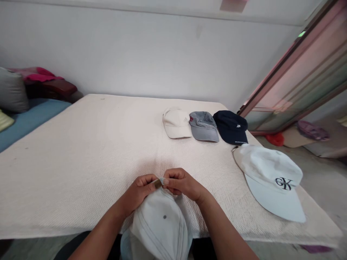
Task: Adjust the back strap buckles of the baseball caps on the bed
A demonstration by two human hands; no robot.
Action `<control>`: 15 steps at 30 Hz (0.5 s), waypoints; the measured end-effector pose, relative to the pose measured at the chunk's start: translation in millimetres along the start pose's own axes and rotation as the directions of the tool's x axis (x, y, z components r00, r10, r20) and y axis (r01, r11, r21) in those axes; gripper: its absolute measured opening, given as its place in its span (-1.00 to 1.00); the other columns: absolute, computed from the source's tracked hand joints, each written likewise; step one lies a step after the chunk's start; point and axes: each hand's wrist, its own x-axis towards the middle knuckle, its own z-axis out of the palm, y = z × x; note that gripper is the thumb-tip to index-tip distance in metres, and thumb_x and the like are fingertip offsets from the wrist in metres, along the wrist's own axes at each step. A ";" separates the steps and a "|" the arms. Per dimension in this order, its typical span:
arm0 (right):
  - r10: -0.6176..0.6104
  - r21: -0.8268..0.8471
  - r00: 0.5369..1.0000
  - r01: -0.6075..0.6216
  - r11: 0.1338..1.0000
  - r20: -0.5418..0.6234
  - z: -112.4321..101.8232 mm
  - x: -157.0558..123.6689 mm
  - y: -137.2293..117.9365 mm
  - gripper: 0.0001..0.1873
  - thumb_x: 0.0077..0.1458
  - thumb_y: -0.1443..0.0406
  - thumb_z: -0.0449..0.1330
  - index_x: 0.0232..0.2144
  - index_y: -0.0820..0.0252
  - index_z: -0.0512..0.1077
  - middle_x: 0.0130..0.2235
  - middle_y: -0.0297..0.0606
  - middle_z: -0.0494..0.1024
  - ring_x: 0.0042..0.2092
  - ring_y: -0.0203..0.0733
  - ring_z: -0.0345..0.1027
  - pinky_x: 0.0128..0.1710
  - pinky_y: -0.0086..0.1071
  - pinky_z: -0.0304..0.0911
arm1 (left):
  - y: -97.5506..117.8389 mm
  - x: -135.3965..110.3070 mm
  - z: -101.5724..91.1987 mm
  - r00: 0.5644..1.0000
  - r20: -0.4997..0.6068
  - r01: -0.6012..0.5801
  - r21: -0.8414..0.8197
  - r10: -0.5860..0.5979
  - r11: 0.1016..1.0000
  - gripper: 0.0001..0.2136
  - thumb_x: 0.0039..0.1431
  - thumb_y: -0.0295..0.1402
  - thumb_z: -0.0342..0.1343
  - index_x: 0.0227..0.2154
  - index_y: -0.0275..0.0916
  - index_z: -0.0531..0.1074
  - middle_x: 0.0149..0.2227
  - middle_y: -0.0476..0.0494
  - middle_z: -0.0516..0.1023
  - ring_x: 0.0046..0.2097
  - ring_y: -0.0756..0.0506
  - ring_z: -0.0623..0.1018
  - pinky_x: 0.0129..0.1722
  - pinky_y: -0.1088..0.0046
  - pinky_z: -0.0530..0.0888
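Note:
A pale light-blue cap (159, 225) lies at the near edge of the table (81, 155), crown up, partly over the edge toward me. Both my hands meet at its back strap. My left hand (139, 193) pinches a small brass buckle (158, 183). My right hand (183, 185) is closed on the strap end right beside it. The fingers of both hands are curled tight.
Further back stand a cream cap (176, 122), a grey cap (204, 125) and a navy cap (231, 127) in a row. A white cap with a dark logo (271, 180) lies at the right edge. A blue mattress with cushions (24, 115) is at the left, a sliding door (298, 79) at the right.

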 end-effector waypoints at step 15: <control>-0.002 0.020 0.999 0.001 1.000 0.038 -3.3 -2.0 0.1 -0.70 0.10 0.14 0.18 -0.48 0.28 0.40 -0.66 -0.48 0.21 -0.64 -0.47 -0.02 -0.64 -0.52 -0.16 | -3.4 1.5 -0.8 1.000 0.007 0.006 -0.080 -0.005 0.997 -0.84 0.07 -0.26 0.22 -0.40 -0.27 0.50 -0.48 -0.01 0.43 -0.47 0.08 0.32 -0.45 0.58 0.23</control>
